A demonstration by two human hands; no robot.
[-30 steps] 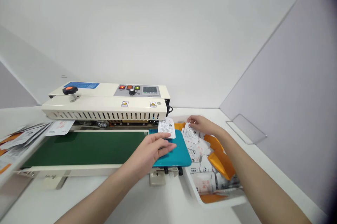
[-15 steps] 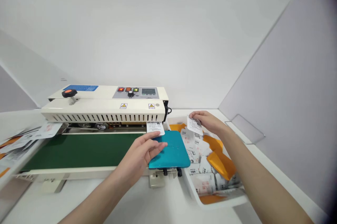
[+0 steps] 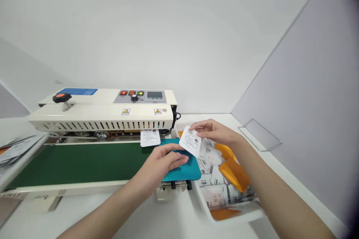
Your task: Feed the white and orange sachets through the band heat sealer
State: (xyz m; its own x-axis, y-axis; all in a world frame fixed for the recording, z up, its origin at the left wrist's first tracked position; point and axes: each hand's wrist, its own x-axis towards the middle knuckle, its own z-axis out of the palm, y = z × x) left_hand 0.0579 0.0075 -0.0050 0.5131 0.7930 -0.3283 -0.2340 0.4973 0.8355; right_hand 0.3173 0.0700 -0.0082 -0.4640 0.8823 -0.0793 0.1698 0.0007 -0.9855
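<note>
Head camera looks forward and down over both hands, right edge perhaps blurred.

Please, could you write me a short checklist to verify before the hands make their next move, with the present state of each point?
1. Held packet gripped: ok, the right hand pinches it near its top.
2. Held packet square to the machine: not ok, it is turned at an angle.
3. Left hand touching the held packet: cannot tell, its fingertip overlaps the lower edge.
4. Other packet under the machine's front cover: ok, its top is hidden there.
5. Red switch lit: ok.
6. Display reading: cannot tell, too faint.
</note>
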